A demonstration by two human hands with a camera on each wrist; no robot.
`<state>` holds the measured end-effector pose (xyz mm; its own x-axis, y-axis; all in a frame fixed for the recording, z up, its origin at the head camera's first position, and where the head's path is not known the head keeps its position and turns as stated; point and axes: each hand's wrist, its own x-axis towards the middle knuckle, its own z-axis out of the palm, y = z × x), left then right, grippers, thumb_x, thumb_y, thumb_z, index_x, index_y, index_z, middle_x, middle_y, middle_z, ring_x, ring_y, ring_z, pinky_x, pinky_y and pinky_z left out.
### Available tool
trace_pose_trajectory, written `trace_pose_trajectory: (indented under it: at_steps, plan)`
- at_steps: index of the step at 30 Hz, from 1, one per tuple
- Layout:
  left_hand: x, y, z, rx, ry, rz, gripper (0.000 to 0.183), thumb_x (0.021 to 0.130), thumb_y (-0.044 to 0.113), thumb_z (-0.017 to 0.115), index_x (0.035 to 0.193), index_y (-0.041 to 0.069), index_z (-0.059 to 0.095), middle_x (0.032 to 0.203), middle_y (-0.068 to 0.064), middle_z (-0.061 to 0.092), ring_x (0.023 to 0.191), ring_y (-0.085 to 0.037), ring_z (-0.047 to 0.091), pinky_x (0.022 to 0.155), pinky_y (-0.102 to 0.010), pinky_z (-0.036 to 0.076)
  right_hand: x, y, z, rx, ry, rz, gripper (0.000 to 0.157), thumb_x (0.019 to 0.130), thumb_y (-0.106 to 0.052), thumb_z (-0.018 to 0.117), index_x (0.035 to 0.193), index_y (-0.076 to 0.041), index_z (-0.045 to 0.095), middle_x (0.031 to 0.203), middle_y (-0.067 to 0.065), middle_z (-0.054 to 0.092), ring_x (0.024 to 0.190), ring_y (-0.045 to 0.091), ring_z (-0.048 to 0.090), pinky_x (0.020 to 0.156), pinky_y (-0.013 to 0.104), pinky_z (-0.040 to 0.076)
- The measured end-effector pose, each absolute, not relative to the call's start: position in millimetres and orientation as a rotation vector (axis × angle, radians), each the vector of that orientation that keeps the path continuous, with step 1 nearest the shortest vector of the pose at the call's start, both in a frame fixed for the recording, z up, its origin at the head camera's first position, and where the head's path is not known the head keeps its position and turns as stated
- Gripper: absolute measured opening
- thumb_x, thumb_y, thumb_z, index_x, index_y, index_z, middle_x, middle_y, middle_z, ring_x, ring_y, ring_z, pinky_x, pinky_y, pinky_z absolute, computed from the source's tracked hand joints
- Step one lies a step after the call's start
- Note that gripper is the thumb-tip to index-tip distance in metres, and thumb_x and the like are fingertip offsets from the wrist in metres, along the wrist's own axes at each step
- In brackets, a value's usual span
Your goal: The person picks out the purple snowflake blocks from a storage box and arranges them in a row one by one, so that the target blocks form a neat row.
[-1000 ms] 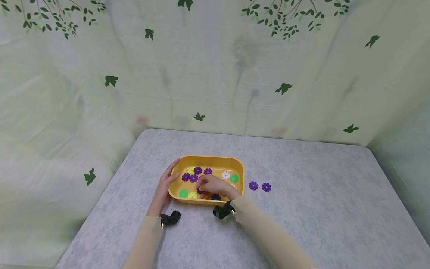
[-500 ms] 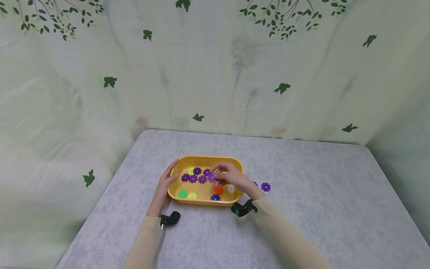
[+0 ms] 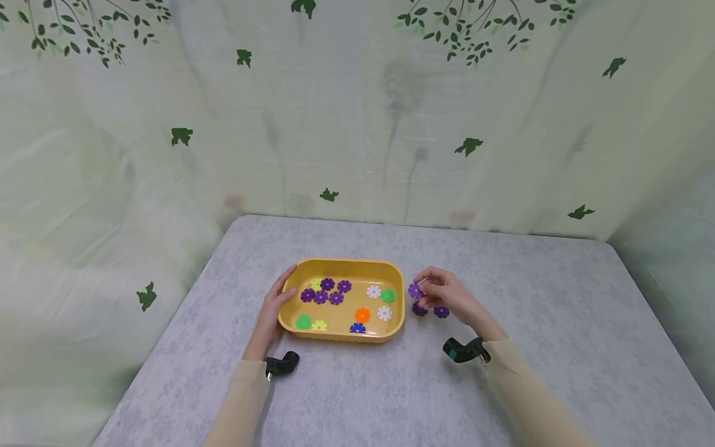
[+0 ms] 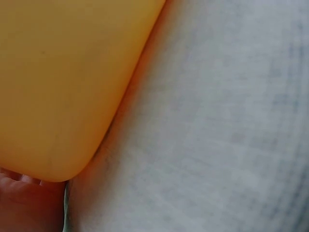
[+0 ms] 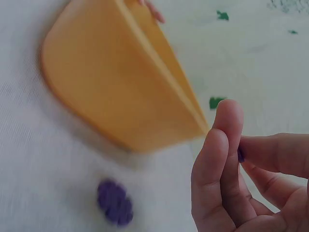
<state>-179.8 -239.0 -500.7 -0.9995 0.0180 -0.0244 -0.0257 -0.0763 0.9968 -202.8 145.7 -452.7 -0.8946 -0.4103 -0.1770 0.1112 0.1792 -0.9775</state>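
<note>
In the head view a yellow plastic tray holds several flower-shaped discs, among them a purple disc, an orange disc and a white disc. My left hand grips the tray's left end, thumb over the rim and fingers along the outside. My right hand is just right of the tray, above the table, pinching a purple flower disc between thumb and fingers. Only a dark sliver of that disc shows in the right wrist view. Below the hand lie two purple discs side by side.
A grey, cloth-like table surface stretches around the tray. Behind it hangs a pale curtain printed with leaves and birds. Black wrist cameras sit on both wrists.
My right hand has moved right, out of the tray and over the table, carrying a purple disc. The orange disc and right-hand discs in the tray are uncovered. The left hand stays put.
</note>
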Motion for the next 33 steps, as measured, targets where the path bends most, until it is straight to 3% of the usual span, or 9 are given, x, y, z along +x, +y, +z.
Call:
trace_pose_trajectory:
  at_steps: [9, 15, 28, 33]
  plan:
    - [-181, -240, -502, 0.001, 2.107, 2.291, 0.05, 0.101, 0.013, 0.044, 0.15, 0.015, 0.034, 0.155, 0.002, 0.027, 0.142, -0.012, 0.018, 0.115, -0.033, 0.017, -188, 195, -481, -0.193, 2.056, -1.806, 0.026, 0.098, -0.005, 0.049, 0.116, 0.014, 0.048, 0.085, 0.011, 0.059, 0.067, 0.016, 0.062, 0.065, 0.031, 0.056]
    - [-181, -240, -502, -0.003, 2.092, 2.296, 0.05, 0.101, 0.012, 0.044, 0.15, 0.015, 0.033, 0.155, 0.002, 0.026, 0.141, -0.013, 0.018, 0.114, -0.034, 0.017, -182, 214, -493, -0.166, 2.091, -1.815, 0.027, 0.096, -0.002, 0.049, 0.115, 0.017, 0.047, 0.086, 0.012, 0.061, 0.067, 0.017, 0.064, 0.065, 0.031, 0.057]
    - [-180, -239, -501, -0.024, 2.111, 2.28, 0.05, 0.102, 0.013, 0.044, 0.15, 0.016, 0.033, 0.155, 0.003, 0.026, 0.142, -0.011, 0.016, 0.115, -0.033, 0.016, -177, 221, -491, -0.012, 2.332, -1.617, 0.024, 0.097, -0.002, 0.047, 0.114, 0.013, 0.054, 0.088, 0.014, 0.063, 0.067, 0.021, 0.065, 0.059, 0.032, 0.057]
    - [-181, -240, -502, -0.024, 2.103, 2.281, 0.05, 0.101, 0.013, 0.044, 0.15, 0.016, 0.033, 0.155, 0.003, 0.026, 0.142, -0.011, 0.017, 0.115, -0.033, 0.017, -180, 215, -483, 0.025, 2.39, -1.585, 0.024, 0.097, -0.004, 0.048, 0.113, 0.011, 0.057, 0.096, 0.017, 0.061, 0.066, 0.021, 0.065, 0.059, 0.033, 0.057]
